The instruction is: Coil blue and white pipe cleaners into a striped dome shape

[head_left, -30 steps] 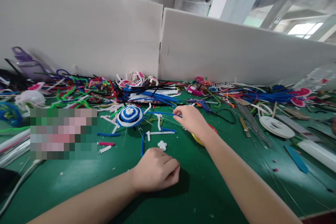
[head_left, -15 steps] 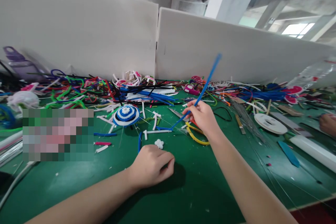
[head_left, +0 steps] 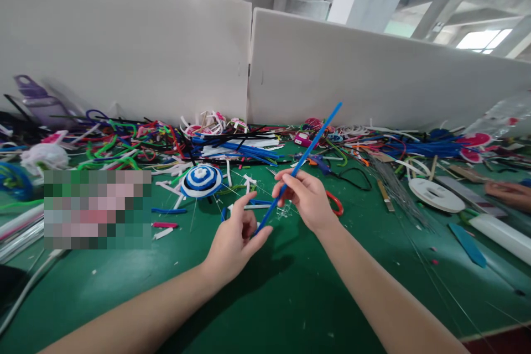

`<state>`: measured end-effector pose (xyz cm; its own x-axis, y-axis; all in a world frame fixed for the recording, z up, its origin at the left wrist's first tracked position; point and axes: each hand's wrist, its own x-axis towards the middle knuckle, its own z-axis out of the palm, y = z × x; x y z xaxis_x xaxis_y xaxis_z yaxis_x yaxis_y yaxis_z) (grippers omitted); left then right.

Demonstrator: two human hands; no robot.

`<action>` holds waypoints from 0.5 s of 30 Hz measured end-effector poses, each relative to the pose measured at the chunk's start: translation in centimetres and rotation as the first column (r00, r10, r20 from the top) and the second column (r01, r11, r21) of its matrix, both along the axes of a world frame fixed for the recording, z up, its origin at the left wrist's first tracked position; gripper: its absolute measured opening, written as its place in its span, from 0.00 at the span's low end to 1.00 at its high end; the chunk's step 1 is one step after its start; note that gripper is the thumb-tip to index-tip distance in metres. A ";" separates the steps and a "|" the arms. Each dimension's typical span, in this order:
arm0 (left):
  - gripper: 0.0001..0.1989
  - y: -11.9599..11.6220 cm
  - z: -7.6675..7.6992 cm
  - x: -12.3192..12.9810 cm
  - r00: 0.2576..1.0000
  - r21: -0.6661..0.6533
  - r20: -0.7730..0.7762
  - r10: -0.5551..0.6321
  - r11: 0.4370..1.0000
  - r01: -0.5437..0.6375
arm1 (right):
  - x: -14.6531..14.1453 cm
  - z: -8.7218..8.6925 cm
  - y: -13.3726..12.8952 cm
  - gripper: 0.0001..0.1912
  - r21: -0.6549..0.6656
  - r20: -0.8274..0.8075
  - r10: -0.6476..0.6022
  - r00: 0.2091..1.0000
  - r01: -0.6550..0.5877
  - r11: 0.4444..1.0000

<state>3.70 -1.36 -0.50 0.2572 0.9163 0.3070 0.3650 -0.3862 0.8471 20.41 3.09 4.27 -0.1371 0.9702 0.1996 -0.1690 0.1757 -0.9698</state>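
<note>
A long blue fuzzy stick [head_left: 312, 146] slants up to the right, pinched in my right hand [head_left: 305, 199]. Its lower end reaches down to my left hand [head_left: 238, 235], whose thumb and index finger are spread apart around it; no grip on it shows. Behind my left hand lies a round blue and white striped piece [head_left: 201, 180] on the green table. Short blue and white pieces lie just past my fingers, partly hidden. The red handle of a tool [head_left: 337, 204] shows beside my right hand.
Tangled coloured stems [head_left: 112, 149] line the back of the green table [head_left: 282, 310] below a grey partition [head_left: 124, 44]. On the right are a white spool [head_left: 436, 195] and another person's hand [head_left: 508, 194]. A purple bottle [head_left: 45, 108] stands far left.
My right hand has moved slightly down and left with the blue stick. My left hand has opened from a fist, thumb and index finger spreading near the stick's lower end.
</note>
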 end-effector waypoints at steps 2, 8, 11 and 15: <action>0.18 0.1 0.2 0.0 0.997 -0.035 -0.074 0.016 0.999 -0.019 | 0.1 -0.6 -0.1 0.10 0.012 -0.054 0.026 0.998 -0.025 1.000; 0.13 0.1 0.3 0.0 0.986 -0.017 -0.169 0.010 1.000 -0.013 | 2.4 -1.5 1.1 0.11 0.030 -0.248 -0.318 0.915 0.336 0.942; 0.12 -0.1 0.2 0.1 0.987 0.025 -0.161 0.009 1.000 -0.005 | 4.3 -1.2 1.9 0.12 -0.038 -0.332 -0.546 0.769 0.567 0.823; 0.09 -0.3 0.2 0.2 0.997 0.067 -0.072 0.030 0.997 -0.025 | 5.5 -1.1 2.5 0.13 -0.136 -0.353 -0.596 0.721 0.591 0.795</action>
<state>3.92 -1.64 -0.33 0.2559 0.9017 0.3485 0.4365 -0.4294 0.7906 25.89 5.54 3.15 0.5467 0.8312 0.1010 -0.3693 0.3476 -0.8619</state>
